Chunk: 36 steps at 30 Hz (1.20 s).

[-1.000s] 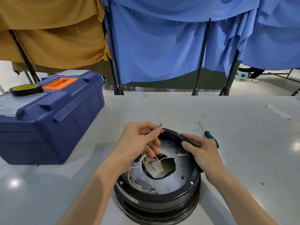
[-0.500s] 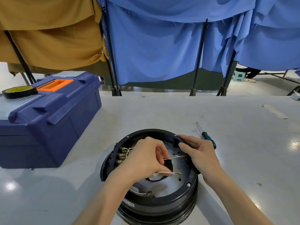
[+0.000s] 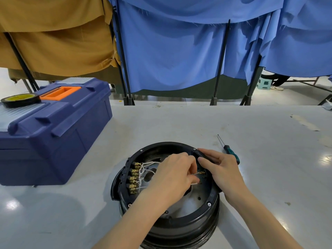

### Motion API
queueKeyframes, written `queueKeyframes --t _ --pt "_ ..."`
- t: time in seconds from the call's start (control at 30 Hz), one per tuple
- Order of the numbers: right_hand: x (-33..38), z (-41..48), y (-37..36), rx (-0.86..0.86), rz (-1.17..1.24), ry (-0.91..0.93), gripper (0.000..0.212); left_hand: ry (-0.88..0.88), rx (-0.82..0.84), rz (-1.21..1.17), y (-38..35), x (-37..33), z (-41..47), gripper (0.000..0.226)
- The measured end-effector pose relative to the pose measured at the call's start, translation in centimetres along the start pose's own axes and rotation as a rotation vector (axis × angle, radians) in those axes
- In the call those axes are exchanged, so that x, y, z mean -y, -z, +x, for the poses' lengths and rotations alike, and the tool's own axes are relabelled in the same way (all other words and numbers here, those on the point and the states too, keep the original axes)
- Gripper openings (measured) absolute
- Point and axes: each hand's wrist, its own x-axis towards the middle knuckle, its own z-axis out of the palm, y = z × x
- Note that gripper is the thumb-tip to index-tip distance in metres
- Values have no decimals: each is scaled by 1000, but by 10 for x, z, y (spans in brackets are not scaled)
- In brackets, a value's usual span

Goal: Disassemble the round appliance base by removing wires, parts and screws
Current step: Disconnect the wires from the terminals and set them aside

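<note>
Left hand (image 3: 172, 177) shifted rightward since earlier, pinching a white wire (image 3: 194, 184) inside round base (image 3: 179, 225), right hand (image 3: 222, 169) still gripping its rim (image 3: 161, 144), base by bench's (image 3: 179, 123) near edge, open side up, terminal row (image 3: 133, 178) leftward.

Appliance base (image 3: 179, 229) partly beyond bottom edge

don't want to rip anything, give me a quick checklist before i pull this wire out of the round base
1. Left hand pinches a white wire: ok.
2. Right hand grips the round base at its rim, steadying it: ok.
3. Brass terminal by the fingers is free of its post: cannot tell.
4. Other wires unplugged from the terminal row: not ok, plugged in.
5. Screwdriver close by on the table: ok.
</note>
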Motion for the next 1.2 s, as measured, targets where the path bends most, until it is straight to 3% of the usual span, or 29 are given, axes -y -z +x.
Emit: queueKeyframes --t 0.63,0.87,1.2 --pt "1 -1 -1 9 27 21 34 -26 7 31 -3 -6 -1 11" --pt "2 0 -1 9 22 36 37 -48 22 144 -1 -13 0 27" --pt "2 1 0 10 25 39 37 72 -1 272 -6 -22 -2 26"
